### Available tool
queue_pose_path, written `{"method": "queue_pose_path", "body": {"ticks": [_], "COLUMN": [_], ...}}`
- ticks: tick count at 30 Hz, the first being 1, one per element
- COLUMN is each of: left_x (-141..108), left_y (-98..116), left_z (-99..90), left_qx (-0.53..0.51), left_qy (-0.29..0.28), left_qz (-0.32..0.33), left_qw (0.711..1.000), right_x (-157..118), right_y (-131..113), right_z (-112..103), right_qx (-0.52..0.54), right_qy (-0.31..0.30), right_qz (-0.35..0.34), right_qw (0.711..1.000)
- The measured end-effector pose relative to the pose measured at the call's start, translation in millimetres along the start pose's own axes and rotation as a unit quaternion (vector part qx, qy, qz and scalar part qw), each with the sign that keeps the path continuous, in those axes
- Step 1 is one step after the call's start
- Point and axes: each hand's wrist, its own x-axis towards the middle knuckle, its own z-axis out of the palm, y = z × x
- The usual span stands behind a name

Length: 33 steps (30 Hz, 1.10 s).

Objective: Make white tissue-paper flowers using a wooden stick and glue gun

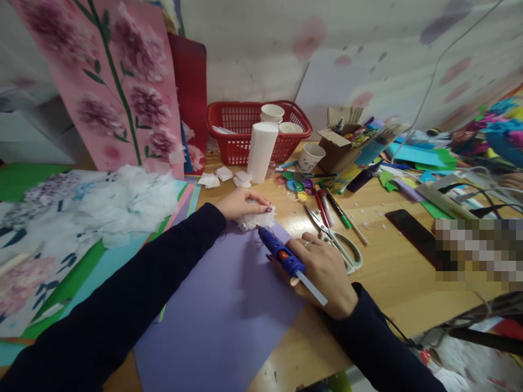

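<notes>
My right hand (324, 275) is wrapped round a blue glue gun (281, 250), with a pale glue stick (312, 288) sticking out of its back end. The nozzle points at a white ruffled paper flower (257, 219) near the top of a purple sheet (220, 294). Over that flower lies my left hand (242, 204), fingers bent and thumb against the paper. Just behind, several small white paper squares (224, 173) rest on the table beside an upright white roll (262, 152).
At the back stands a red basket (235, 144) holding paper cups. Scissors (337, 239), pens, a paint palette (297, 185) and a paper cup (311, 158) lie to the right, then a dark phone (417, 234) and a power strip (453, 198). White crumpled paper (131, 196) covers artwork at left.
</notes>
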Motion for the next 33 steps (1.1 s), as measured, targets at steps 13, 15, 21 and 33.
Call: {"method": "queue_pose_path", "body": {"ticks": [13, 15, 21, 33], "left_x": [0.1, 0.0, -0.3, -1.5], "left_y": [0.2, 1.1, 2.1, 0.9], "left_z": [-0.3, -0.3, -0.6, -0.6], "left_qx": [0.012, 0.011, 0.017, 0.018], "left_qy": [0.0, 0.0, -0.001, 0.003], "left_qz": [0.001, -0.005, -0.006, 0.006], "left_qw": [1.0, 1.0, 1.0, 1.0], "right_x": [-3.9, -4.7, -3.9, 2.5], "right_y": [3.0, 3.7, 2.3, -3.1], "right_z": [0.1, -0.6, -5.7, -10.0], "right_qx": [0.004, 0.002, 0.018, 0.062], "right_qy": [-0.003, 0.008, 0.027, 0.011], "right_qz": [0.029, 0.03, 0.022, 0.017], "right_qw": [1.0, 1.0, 0.999, 0.998]}}
